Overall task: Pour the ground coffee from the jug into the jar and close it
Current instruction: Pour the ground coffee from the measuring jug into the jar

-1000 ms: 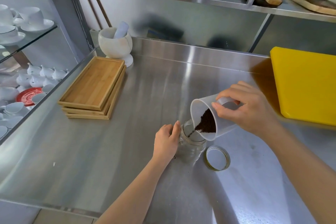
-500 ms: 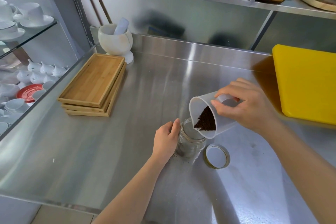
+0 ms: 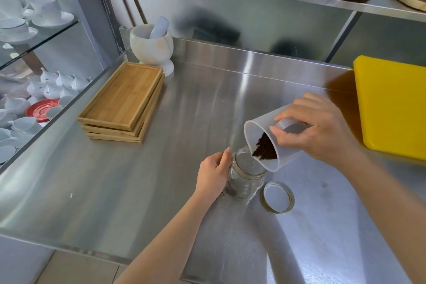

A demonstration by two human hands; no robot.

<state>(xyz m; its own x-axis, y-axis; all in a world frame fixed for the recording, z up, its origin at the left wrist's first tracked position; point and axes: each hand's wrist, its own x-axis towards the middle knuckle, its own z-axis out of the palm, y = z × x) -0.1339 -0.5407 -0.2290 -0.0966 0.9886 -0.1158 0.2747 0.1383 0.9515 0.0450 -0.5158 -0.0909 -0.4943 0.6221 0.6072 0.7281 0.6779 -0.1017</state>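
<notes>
A clear glass jar (image 3: 245, 178) stands upright and uncapped on the steel counter, with a little dark coffee at its bottom. My left hand (image 3: 213, 174) wraps around its left side. My right hand (image 3: 319, 130) grips a translucent plastic jug (image 3: 260, 127) by its handle, tilted steeply with the mouth facing left and its lower lip over the jar's opening. Dark ground coffee (image 3: 265, 148) lies piled against the jug's lower wall near the lip. The jar's round lid (image 3: 277, 196) lies flat on the counter just right of the jar.
A stack of bamboo trays (image 3: 122, 99) sits at the left, a white mortar with pestle (image 3: 152, 46) behind it. A yellow cutting board (image 3: 394, 106) lies at the right edge. White cups and saucers (image 3: 34, 104) fill glass shelves beyond the counter's left edge.
A thin stream of coffee fell from the jug into the jar a second ago; no stream shows now. The jug sits slightly higher, and both hands keep their hold.
</notes>
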